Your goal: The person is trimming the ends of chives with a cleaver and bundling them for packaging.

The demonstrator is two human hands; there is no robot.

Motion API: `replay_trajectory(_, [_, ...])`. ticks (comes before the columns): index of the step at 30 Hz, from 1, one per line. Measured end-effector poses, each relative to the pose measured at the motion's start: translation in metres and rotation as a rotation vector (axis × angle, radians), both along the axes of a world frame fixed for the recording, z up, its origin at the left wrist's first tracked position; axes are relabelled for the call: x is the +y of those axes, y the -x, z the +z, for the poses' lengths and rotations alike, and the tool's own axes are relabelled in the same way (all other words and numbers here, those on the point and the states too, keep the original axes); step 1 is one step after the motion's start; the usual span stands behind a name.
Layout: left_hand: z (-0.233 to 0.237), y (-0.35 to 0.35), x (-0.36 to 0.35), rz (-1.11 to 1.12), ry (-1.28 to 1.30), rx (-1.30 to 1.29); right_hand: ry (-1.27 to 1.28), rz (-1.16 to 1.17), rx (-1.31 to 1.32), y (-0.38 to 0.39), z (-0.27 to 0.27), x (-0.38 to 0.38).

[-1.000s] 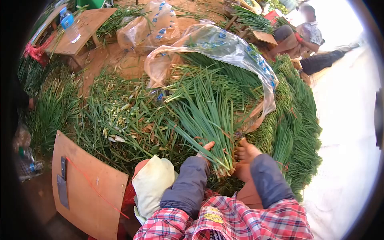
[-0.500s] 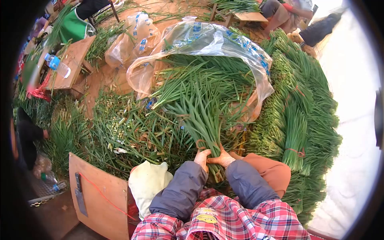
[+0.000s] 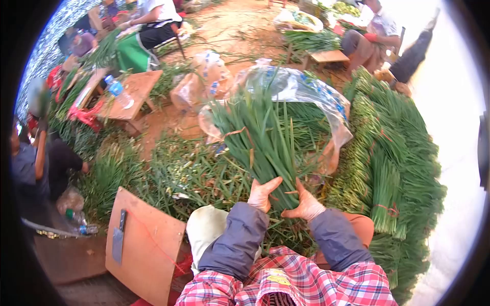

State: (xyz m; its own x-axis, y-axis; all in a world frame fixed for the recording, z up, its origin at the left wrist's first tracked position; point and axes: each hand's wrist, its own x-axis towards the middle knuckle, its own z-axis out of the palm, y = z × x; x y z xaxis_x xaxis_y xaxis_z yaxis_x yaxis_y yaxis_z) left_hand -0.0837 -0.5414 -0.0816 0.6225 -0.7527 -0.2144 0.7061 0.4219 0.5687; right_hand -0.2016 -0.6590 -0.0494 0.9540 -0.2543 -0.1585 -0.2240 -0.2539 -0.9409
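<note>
Reddish earth [image 3: 224, 23] spreads out behind the work, loose trimmings [image 3: 201, 176] litter the foreground, and a bottle [image 3: 117, 89] stands on a low bench [image 3: 145, 84] off to the left. Now to the middle, where all the action is: a thick green bunch [image 3: 260, 145] is up off the litter, leaves fanning forward past the near edge of an open plastic bag [image 3: 338, 130]. Left hand [image 3: 263, 195] on one flank, thumb laid across the front, the fingers I can see curled against the leaves; right hand [image 3: 308, 202] on the other, thumb and forefinger spread in a wide V — both cupped round the lower part, the bunch caught between them. Stacked green bundles [image 3: 408, 163] bank up on the right side; on the left a wooden board [image 3: 148, 255] is propped near the knee, a knife [image 3: 119, 237] lying on it, untouched. I'd call this the gathering step: squeezing loose leaves into one even handful. A brownish strand [image 3: 235, 132] crosses the leaves higher up — tie or dried leaf, I honestly can't tell from here, and the stalk ends are hidden by the hands. What the next move calls for, to my eye, is steady pressure from both palms and the stalk ends kept level, so nothing slips out sideways.
</note>
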Motion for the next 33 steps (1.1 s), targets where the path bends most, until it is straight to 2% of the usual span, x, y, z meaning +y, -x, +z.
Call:
replay_trajectory(1, [0.01, -0.005, 0.003, 0.024, -0.021, -0.111, 0.053, 0.016, -0.028, -0.009, 0.012, 0.002])
replay_trajectory(2, [0.018, -0.009, 0.006, 0.047, -0.045, -0.217, -0.015, 0.006, -0.226, -0.018, 0.005, -0.001])
replay_trajectory(4, [0.034, -0.011, 0.014, 0.073, -0.038, -0.33, -0.184, 0.021, -0.214, -0.03, -0.003, -0.003])
replay_trajectory(5, [0.019, -0.011, 0.017, 0.06, -0.077, -0.43, -0.271, 0.024, -0.203, -0.038, -0.011, -0.001])
replay_trajectory(6, [0.003, -0.01, 0.019, -0.007, 0.011, -0.328, -0.3, 0.023, -0.389, -0.047, -0.039, 0.003])
replay_trajectory(9, [-0.082, -0.011, 0.021, -0.253, 0.22, 0.098, -0.496, -0.017, -0.31, -0.065, -0.077, 0.014])
replay_trajectory(10, [-0.104, -0.013, 0.022, -0.265, 0.242, 0.216, -0.546, -0.045, -0.274, -0.067, -0.089, 0.022])
replay_trajectory(12, [-0.118, -0.015, 0.019, -0.239, 0.289, 0.575, -0.627, -0.083, -0.205, -0.072, -0.107, 0.031])
replay_trajectory(15, [-0.126, -0.007, 0.009, -0.049, 0.185, 0.419, -0.738, -0.116, -0.122, -0.073, -0.123, 0.028])
replay_trajectory(16, [-0.136, -0.004, 0.009, -0.021, 0.246, 0.397, -0.769, -0.125, -0.105, -0.075, -0.126, 0.025])
replay_trajectory(17, [-0.156, -0.001, 0.003, -0.013, 0.07, -0.052, -0.791, -0.136, -0.092, -0.076, -0.128, 0.022])
replay_trajectory(18, [-0.179, 0.004, -0.003, 0.028, -0.302, -0.629, -0.808, -0.155, -0.08, -0.076, -0.126, 0.022])
replay_trajectory(19, [-0.178, 0.004, -0.008, 0.141, -0.604, -0.999, -0.8, -0.191, -0.071, -0.077, -0.119, 0.025])
replay_trajectory(20, [-0.177, 0.007, -0.007, 0.005, -0.508, -0.789, -0.759, -0.246, -0.069, -0.078, -0.11, 0.028])
replay_trajectory(22, [-0.175, -0.012, 0.007, -0.519, -0.893, -1.136, -0.516, -0.392, -0.084, -0.084, -0.065, 0.035])
replay_trajectory(23, [-0.15, -0.018, 0.015, -0.463, -0.95, -1.123, -0.389, -0.466, -0.097, -0.092, -0.045, 0.034])
replay_trajectory(24, [-0.103, -0.018, 0.022, -0.411, -1.006, -1.105, -0.236, -0.446, -0.278, -0.099, -0.045, 0.018])
replay_trajectory(25, [-0.076, -0.016, 0.031, -0.365, -1.061, -1.085, -0.428, -0.592, -0.168, -0.101, -0.021, 0.011])
replay_trajectory(26, [-0.083, -0.02, 0.037, -0.46, -1.04, -1.028, -0.389, -0.543, -0.338, -0.102, -0.008, -0.003])
replay_trajectory(27, [-0.072, -0.021, 0.042, -0.46, -1.169, -1.092, -0.326, -0.544, -0.346, -0.097, 0.035, 0.002])
replay_trajectory(29, [-0.035, -0.025, 0.048, -0.438, -1.418, -1.231, -0.503, -0.269, -0.519, -0.085, -0.004, -0.058])
replay_trajectory(31, [-0.007, -0.035, 0.07, -0.209, -1.46, -1.346, -0.313, -0.161, -0.622, -0.082, 0.007, -0.084])
replay_trajectory(32, [0.009, -0.042, 0.087, -0.027, -1.346, -1.389, -0.211, -0.11, -0.672, -0.078, 0.012, -0.092])
replay_trajectory(33, [0.026, -0.047, 0.102, 0.148, -1.221, -1.418, 0.148, -0.211, -0.618, -0.078, -0.001, -0.098])
